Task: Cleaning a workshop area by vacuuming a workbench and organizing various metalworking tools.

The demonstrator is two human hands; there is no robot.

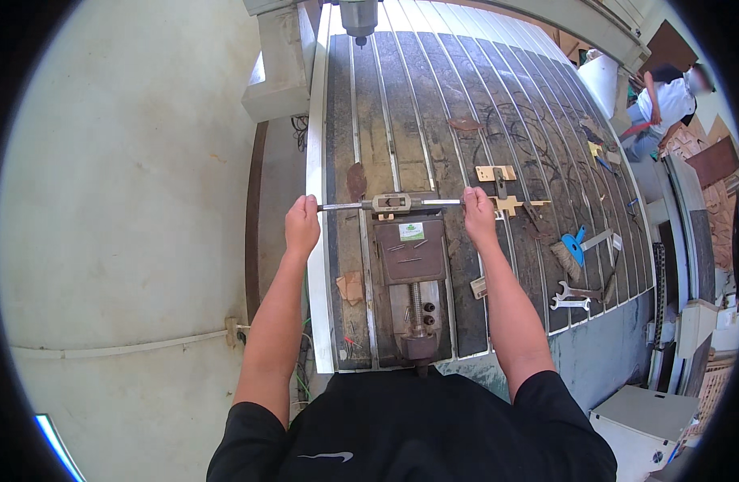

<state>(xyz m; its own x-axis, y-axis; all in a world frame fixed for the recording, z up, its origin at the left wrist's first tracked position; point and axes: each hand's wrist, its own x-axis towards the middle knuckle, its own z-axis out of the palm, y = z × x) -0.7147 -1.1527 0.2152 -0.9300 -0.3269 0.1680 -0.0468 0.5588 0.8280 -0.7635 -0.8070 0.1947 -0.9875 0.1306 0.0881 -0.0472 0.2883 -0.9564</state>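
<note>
Both ends of the tap wrench (392, 202) are being gripped by the left hand (302, 228) and right hand (480, 217), over the far end of the vise (389, 269), toward the near-left corner of the tabletop (405, 120). I'm judging from afar that gripping is done; turning progress isn't showing.

Near the front edge of the machine bed (433, 80), left of its middle, sits the vise (389, 273), a card (411, 231) on its top. The tap wrench (392, 204) spans the vise's far end, between the left hand (303, 225), by the bed's left edge, and the right hand (480, 215). A block (350, 287) lies left of the vise; spanners (572, 304) lie toward the front right corner, a brush (568, 259) just behind them.
</note>
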